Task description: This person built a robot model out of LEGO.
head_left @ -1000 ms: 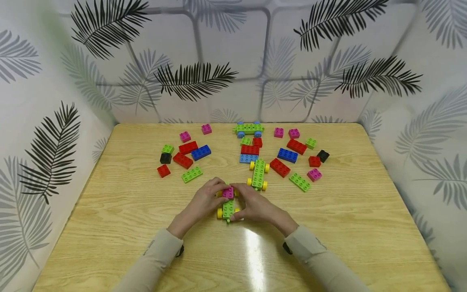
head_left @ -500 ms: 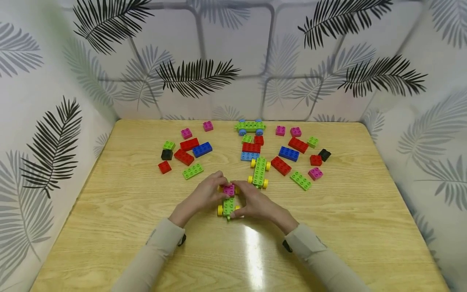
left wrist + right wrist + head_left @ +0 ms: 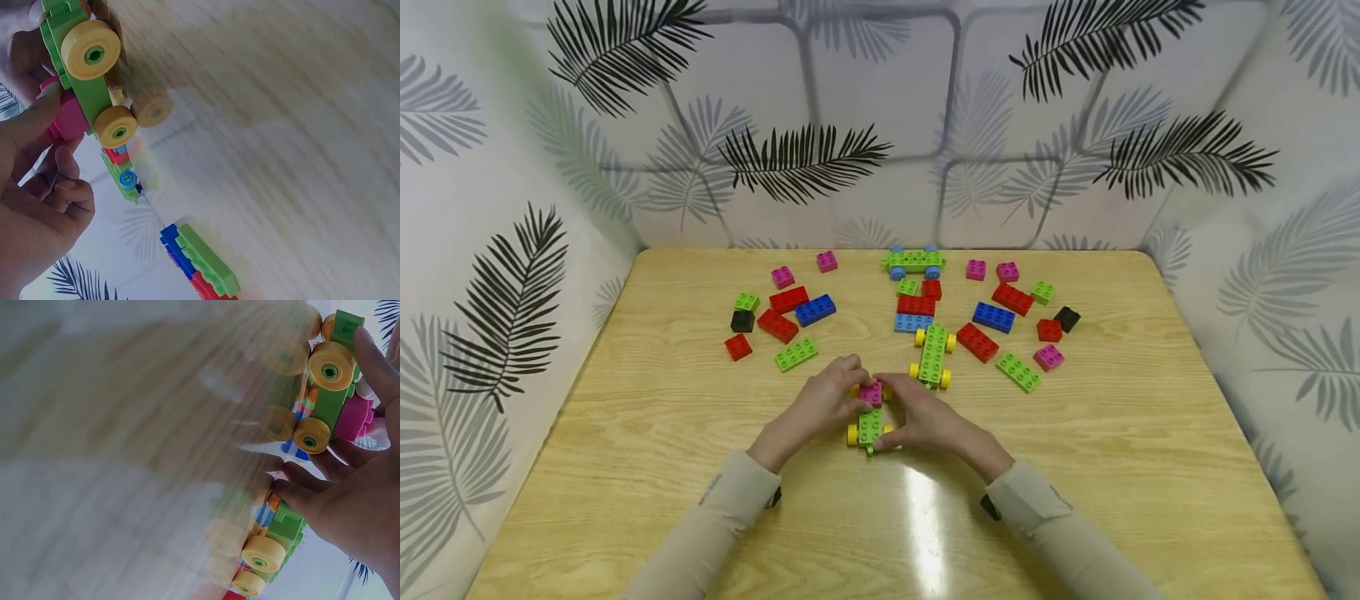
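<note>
A green toy car base (image 3: pixel 870 427) with yellow wheels stands on the table between both hands. On its far part sits a square pink brick (image 3: pixel 871 392). My left hand (image 3: pixel 826 400) pinches this brick between thumb and fingers; the left wrist view shows the thumb against the pink brick (image 3: pixel 70 117). From the other side, my right hand (image 3: pixel 928 417) grips the car base, its thumb near the closer end and its fingers by the far end. The right wrist view shows the thumb on the green base (image 3: pixel 331 409). Fingers partly cover the far wheels.
A second green base (image 3: pixel 933 357) with yellow wheels stands just beyond the right hand. Farther back is a green base (image 3: pixel 913 262) with blue wheels, behind a blue, red and green brick cluster (image 3: pixel 915 305). Loose bricks lie left and right, including a green one (image 3: pixel 796 355).
</note>
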The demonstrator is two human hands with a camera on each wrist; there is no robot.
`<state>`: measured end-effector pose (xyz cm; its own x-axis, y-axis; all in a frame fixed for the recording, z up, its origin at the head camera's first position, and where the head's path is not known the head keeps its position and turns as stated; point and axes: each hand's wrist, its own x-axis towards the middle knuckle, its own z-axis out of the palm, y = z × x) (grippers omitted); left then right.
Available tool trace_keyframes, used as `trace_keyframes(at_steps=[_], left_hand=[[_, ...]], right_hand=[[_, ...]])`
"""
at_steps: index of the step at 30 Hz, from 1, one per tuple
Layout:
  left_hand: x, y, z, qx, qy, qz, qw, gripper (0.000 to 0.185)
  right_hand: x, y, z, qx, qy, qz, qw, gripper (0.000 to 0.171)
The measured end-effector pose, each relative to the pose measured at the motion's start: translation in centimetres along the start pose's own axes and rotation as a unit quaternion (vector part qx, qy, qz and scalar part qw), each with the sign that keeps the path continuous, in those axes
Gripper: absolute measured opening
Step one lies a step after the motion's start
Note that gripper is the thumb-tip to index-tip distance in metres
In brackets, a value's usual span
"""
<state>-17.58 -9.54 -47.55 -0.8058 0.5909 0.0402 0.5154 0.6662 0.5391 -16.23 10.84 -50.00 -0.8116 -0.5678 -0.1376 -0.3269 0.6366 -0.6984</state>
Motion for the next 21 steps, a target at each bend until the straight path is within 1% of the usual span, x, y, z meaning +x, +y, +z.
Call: trace_keyframes(at_steps=[2, 6, 13, 16, 21], left_hand=[[0.0, 0.0, 0.2, 0.0, 0.005, 0.0, 1.0, 0.016], [0.0, -0.2, 0.6, -0.017, 0.015, 0.0, 0.9997, 0.017], [0.0, -0.4, 0.9, -0.03, 0.025, 0.012, 0.9991, 0.019], [0.0, -0.7, 0.9, -0.036, 0.024, 0.006, 0.999, 0.021], [-0.1, -1.2, 1.0, -0.046, 0.006, -0.002, 0.9989, 0.029]], right_hand=[[0.0, 0.0, 0.1, -0.004, 0.002, 0.0, 1.0, 0.095], [-0.1, 0.1, 0.1, -0.014, 0.003, 0.002, 1.0, 0.095], [-0.2, 0.1, 0.0, -0.016, 0.002, 0.004, 1.0, 0.095], [-0.1, 0.2, 0.1, -0.018, 0.004, -0.004, 1.0, 0.095], [0.0, 0.4, 0.3, -0.018, 0.009, -0.014, 1.0, 0.094]])
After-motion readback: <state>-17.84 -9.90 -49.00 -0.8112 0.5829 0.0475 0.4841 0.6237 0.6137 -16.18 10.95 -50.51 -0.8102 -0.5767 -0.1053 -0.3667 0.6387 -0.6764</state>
